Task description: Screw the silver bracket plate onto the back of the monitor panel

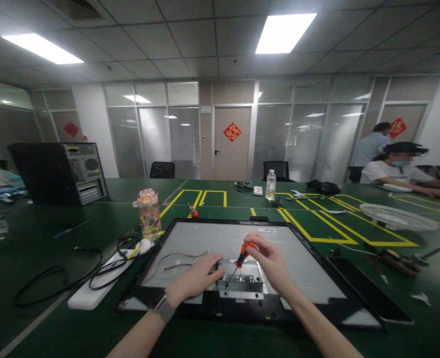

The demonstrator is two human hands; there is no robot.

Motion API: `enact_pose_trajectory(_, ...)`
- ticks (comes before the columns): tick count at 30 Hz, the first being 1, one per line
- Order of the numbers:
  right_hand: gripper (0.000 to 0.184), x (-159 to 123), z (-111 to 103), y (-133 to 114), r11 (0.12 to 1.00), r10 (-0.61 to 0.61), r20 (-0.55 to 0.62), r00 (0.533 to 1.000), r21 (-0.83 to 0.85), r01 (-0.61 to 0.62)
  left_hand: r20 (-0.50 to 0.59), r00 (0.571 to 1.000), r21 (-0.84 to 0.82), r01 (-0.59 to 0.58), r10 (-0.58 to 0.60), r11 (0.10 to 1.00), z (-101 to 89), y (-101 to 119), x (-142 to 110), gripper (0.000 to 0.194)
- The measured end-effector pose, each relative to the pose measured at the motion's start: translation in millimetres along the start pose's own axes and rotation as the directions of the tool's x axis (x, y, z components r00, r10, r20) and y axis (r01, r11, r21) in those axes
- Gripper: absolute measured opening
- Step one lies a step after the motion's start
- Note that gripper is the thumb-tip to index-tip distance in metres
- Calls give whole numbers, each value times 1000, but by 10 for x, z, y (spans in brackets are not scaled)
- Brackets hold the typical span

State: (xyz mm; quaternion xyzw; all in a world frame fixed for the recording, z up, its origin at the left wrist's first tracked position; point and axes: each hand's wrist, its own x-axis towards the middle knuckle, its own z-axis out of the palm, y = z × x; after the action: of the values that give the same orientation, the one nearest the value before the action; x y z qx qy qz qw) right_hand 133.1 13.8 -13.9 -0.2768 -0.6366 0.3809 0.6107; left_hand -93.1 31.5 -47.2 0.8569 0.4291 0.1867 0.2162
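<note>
A flat display panel (279,248) lies back side up on the green table, with a dark frame round its grey sheet. A metal bracket (244,286) sits near its front edge. My left hand (195,278) grips the left end of this bracket, thumb and fingers bent at its edge. From above, my right hand (267,256) pinches the orange-and-black handle of a screwdriver (241,256). Its thin shaft slants down to the left, and the tip meets the bracket's left part. Whether the tip sits in a screw is too small to tell. Thin wires (175,256) lie on the panel's left.
Left of the panel are a white power strip (96,283) with black cables, a pink-lidded bottle (149,214) and a computer case (55,171). On the right lie a black phone-like slab (369,288) and a round white part (398,217). A co-worker (395,169) sits beyond.
</note>
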Motion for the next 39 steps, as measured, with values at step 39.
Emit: enact_pose_trajectory(39, 25, -37, -8, -42, 976, -83, 22, 996, -199, 85, -4, 999, -14, 47, -47, 999, -24, 60, -19, 51)
